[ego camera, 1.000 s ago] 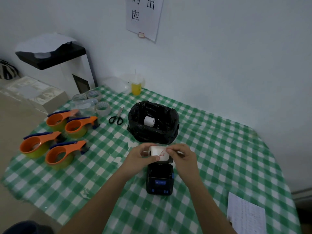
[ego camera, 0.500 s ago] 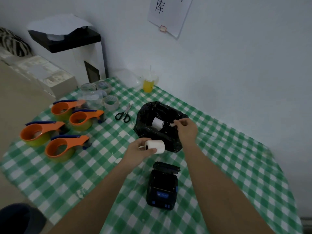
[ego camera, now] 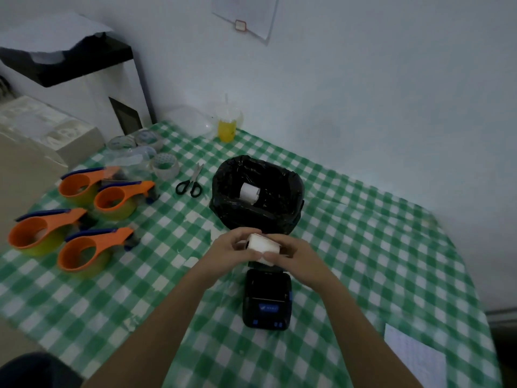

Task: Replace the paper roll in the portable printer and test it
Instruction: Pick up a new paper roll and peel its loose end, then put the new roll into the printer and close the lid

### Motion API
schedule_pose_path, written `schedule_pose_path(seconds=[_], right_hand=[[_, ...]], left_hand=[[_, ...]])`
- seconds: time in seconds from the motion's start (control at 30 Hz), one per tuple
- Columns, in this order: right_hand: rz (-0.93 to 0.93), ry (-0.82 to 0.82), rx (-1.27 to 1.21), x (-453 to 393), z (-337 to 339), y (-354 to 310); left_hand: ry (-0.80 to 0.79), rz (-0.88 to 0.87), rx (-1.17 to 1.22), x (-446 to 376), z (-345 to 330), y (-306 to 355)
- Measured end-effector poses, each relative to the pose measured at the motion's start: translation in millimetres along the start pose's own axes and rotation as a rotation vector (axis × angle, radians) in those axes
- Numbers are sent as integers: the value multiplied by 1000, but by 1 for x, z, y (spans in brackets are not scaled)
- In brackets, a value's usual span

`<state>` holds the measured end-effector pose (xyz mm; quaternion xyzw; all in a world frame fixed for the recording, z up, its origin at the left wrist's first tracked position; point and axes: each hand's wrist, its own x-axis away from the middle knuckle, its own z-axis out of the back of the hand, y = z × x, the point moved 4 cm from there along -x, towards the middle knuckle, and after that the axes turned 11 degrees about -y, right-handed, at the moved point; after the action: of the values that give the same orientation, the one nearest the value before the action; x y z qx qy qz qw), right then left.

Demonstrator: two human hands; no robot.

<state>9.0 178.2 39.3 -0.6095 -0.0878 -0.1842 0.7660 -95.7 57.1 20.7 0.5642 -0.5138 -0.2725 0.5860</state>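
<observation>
A white paper roll (ego camera: 263,243) is held between both hands just above the far end of the black portable printer (ego camera: 267,299). My left hand (ego camera: 229,249) grips the roll's left end. My right hand (ego camera: 293,254) holds its right end and underside. The printer lies on the green checked tablecloth (ego camera: 363,247) with its lid end hidden behind the hands. Another white paper roll (ego camera: 249,192) lies inside a bin lined with a black bag (ego camera: 258,196) behind the hands.
Several orange tape dispensers (ego camera: 84,219) stand at the left, with tape rolls (ego camera: 165,166) and scissors (ego camera: 191,182) behind them. A yellow drink cup (ego camera: 228,124) stands by the wall. A printed sheet (ego camera: 414,357) lies at the near right table edge.
My right hand has come back from over the black bin to the paper roll. Both hands now hold the roll above the printer.
</observation>
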Motion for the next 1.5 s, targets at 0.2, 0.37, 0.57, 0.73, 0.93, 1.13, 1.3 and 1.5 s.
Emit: schedule_pose_path(seconds=[0.2, 0.37, 0.57, 0.73, 0.93, 1.13, 1.3, 1.5], right_hand=[[-51, 244, -533, 18, -25, 21], [-181, 296, -796, 24, -37, 15], [-166, 220, -609, 40, -27, 2], [69, -15, -362, 67, -7, -6], [214, 254, 102, 65, 14, -19], [357, 453, 639, 64, 25, -14], [342, 439, 645, 64, 26, -13], [267, 288, 211, 59, 24, -12]], left_hand=[[249, -112, -182, 12, -17, 0], [72, -190, -590, 15, -39, -1], [90, -184, -485, 16, -38, 13], [-32, -85, -254, 19, -30, 26], [-143, -22, -104, 18, -35, 27], [-162, 6, 61, 16, -32, 20], [-188, 26, 141, 13, -33, 20], [-278, 104, 175, 12, -33, 13]])
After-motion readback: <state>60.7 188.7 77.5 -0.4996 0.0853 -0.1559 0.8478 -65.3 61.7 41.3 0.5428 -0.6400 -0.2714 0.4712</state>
